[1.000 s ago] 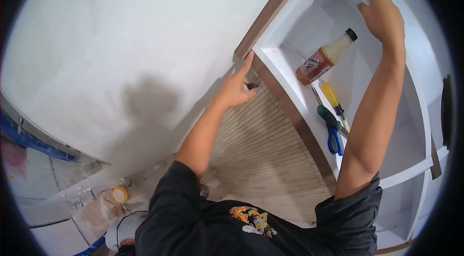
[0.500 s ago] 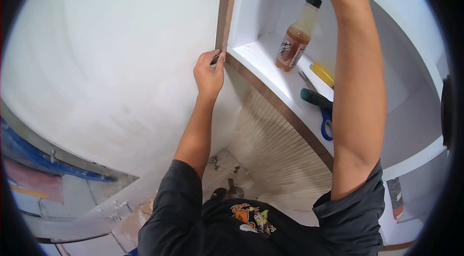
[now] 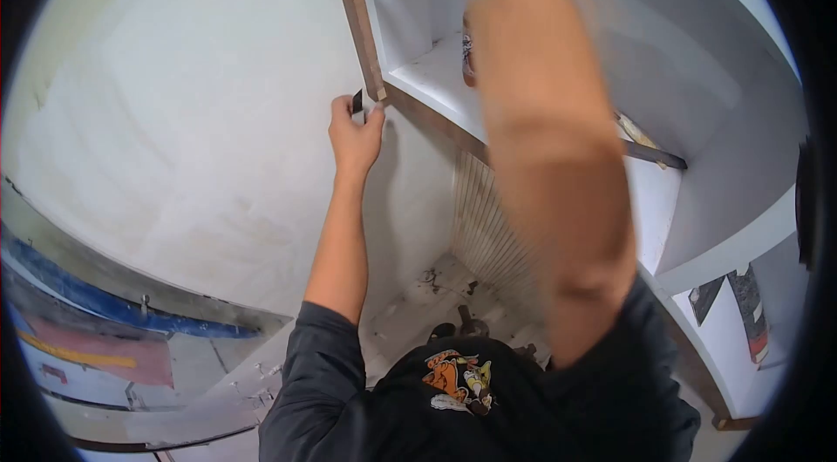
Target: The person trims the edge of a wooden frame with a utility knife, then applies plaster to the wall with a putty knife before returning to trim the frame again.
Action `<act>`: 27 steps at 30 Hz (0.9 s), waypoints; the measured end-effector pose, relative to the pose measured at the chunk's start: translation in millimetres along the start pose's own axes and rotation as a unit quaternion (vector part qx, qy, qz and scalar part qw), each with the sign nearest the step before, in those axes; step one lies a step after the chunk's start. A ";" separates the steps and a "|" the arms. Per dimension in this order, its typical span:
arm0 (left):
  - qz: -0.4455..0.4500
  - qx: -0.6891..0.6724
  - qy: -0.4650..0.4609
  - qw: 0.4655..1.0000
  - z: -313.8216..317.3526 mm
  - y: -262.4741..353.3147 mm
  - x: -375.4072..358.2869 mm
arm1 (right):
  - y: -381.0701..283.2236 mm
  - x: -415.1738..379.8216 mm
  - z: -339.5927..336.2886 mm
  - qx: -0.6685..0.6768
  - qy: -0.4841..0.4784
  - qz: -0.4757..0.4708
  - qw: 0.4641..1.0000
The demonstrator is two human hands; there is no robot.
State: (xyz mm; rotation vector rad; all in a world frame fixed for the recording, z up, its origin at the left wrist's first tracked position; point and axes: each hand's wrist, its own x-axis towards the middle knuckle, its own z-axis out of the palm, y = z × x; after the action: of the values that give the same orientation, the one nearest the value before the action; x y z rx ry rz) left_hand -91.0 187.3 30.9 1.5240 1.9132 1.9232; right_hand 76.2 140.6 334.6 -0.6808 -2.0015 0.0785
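Note:
My left hand (image 3: 356, 138) is raised against the white wall panel (image 3: 218, 113), its fingers closed around a small flat black piece (image 3: 357, 102). Its thumb is right beside the lower end of an upright brown wood trim strip (image 3: 356, 17). That end shows a pale cut face, where the upright meets the brown edging (image 3: 436, 124) of the shelf. My right forearm reaches up across the shelf, blurred by motion, and the hand is beyond the top of the view. Behind this arm, a sauce bottle (image 3: 468, 57) shows only at its left edge.
The white shelf unit (image 3: 654, 200) curves along the right, with a dark strip (image 3: 656, 155) lying on it. A lower compartment holds dark, flat pieces (image 3: 748, 309). Ribbed panelling (image 3: 488, 209) runs below the shelf. Debris (image 3: 432, 279) lies on the floor, and blue material (image 3: 131, 292) is at lower left.
The view has shifted, and the trim's lower end now shows beside my left hand. My right arm has swung left across the shelf, covering most of the bottle and the tools seen earlier.

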 end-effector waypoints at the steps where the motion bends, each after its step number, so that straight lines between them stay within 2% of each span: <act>1: -0.027 0.007 -0.028 0.999 -7.8 -9.4 -2.3 | 1.1 -19.0 3.6 0.093 0.027 -0.018 0.995; 2: -0.054 0.017 -0.059 0.997 -16.9 -19.5 -4.1 | -0.8 -46.7 21.3 0.140 0.057 0.021 0.988; 4: 0.016 0.011 -0.106 0.994 -29.3 -39.9 -2.1 | 1.9 -106.1 69.8 0.230 0.122 0.093 0.961; 5: 0.018 0.005 -0.129 0.991 -33.9 -43.9 3.8 | 19.6 -139.8 108.9 0.359 0.157 0.094 0.915; 6: 0.020 -0.002 -0.153 0.988 -38.5 -47.5 9.6 | 40.1 -168.0 148.2 0.393 0.162 0.140 0.894; 7: 0.021 -0.009 -0.177 0.984 -43.0 -52.2 15.3 | 76.5 -197.7 192.5 0.460 0.070 0.262 0.845; 9: -0.044 0.017 -0.195 0.980 -61.5 -6.5 7.5 | 119.9 -233.8 252.6 0.446 0.010 0.385 0.808; 12: -0.053 -0.041 -0.191 0.979 -53.0 12.3 13.6 | 113.7 -223.8 259.3 0.534 0.024 0.478 0.697; 13: -0.067 -0.056 -0.194 0.977 -51.5 16.1 16.3 | 113.6 -216.1 264.7 0.578 0.034 0.474 0.663; 14: 0.013 -0.004 -0.184 0.983 -46.7 -2.2 24.0 | 114.2 -205.8 271.1 0.619 0.044 0.470 0.628; 17: 0.073 0.013 -0.140 0.987 -35.9 -3.8 31.2 | 105.4 -186.4 276.5 0.700 0.076 0.459 0.542; 20: 0.002 0.080 -0.156 0.984 -33.8 6.4 38.0 | 103.6 -178.6 287.0 0.733 0.103 0.483 0.469; 21: 0.038 0.098 -0.148 0.983 -32.0 7.7 39.0 | 104.4 -175.9 292.1 0.740 0.111 0.493 0.444; 23: 0.111 0.136 -0.132 0.976 -29.8 9.7 39.2 | 105.2 -172.8 301.9 0.771 0.125 0.473 0.406; 27: 0.152 0.167 -0.115 0.967 -25.5 0.2 45.2 | 100.7 -161.6 304.8 0.844 0.161 0.396 0.323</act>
State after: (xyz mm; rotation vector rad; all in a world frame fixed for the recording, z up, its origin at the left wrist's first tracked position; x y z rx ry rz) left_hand -130.3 196.3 63.6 2.1373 2.0739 1.4736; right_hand -74.2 213.1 16.3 -0.0184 -0.1185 2.0557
